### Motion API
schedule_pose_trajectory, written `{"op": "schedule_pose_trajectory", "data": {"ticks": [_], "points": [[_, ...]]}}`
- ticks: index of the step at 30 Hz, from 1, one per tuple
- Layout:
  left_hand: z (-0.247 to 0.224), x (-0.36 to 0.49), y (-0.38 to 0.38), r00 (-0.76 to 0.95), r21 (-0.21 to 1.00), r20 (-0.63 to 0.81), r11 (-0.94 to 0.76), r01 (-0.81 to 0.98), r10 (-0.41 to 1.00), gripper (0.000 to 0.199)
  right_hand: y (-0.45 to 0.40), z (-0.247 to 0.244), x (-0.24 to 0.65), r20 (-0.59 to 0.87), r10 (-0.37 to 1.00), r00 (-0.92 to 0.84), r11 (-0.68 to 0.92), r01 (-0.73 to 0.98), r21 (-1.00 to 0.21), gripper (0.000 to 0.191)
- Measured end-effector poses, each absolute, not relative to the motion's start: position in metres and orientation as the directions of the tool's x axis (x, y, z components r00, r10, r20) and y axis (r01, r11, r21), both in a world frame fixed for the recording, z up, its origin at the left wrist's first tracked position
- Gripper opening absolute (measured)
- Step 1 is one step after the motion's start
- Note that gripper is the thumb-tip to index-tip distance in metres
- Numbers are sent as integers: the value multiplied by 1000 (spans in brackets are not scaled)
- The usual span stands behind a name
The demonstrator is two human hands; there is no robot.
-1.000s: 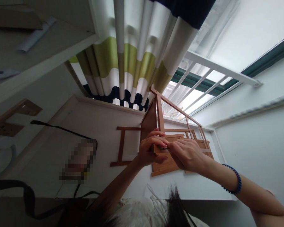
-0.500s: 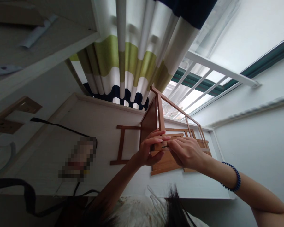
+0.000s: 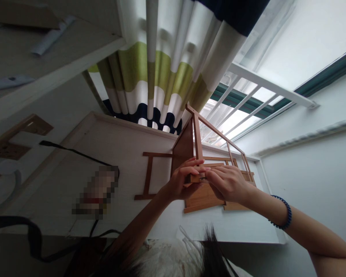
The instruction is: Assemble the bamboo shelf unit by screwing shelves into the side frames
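At the frame (image 3: 197, 136), curled hands (image 3: 181, 181) (image 3: 226, 182) in apparent contact

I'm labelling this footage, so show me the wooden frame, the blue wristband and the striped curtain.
Wooden frame (image 3: 197, 138), head view: the post beside its panel.
Blue wristband (image 3: 288, 215), head view: its coiled edge.
Striped curtain (image 3: 162, 71), head view: a green band.

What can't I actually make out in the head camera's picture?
All in the head view:
Thin dark piece: very small, one end covered by the right hand.
Wooden frame: its near corner is partly hidden by the left hand.
Object on the white tabletop: pixelated beyond recognition.
Socket panel: cut off by the left edge.
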State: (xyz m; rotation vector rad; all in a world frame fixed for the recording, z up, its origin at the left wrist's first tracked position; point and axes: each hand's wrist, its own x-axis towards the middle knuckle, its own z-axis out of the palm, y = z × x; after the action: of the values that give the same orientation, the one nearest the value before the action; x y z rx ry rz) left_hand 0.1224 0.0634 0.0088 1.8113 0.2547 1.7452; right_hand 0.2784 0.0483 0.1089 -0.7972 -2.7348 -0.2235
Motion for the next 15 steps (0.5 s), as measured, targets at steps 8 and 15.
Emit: {"op": "schedule_pose_trajectory", "data": {"ticks": [8, 15], "points": [[9, 124, 62, 107, 545, 837, -796, -264, 537, 37, 23, 110, 266, 210, 741, -638, 670, 725, -160, 9], [10, 120, 61, 119, 559, 827, -782, -276, 549, 39, 10, 115, 259, 84, 874, -478, 475, 805, -357, 17]]}}
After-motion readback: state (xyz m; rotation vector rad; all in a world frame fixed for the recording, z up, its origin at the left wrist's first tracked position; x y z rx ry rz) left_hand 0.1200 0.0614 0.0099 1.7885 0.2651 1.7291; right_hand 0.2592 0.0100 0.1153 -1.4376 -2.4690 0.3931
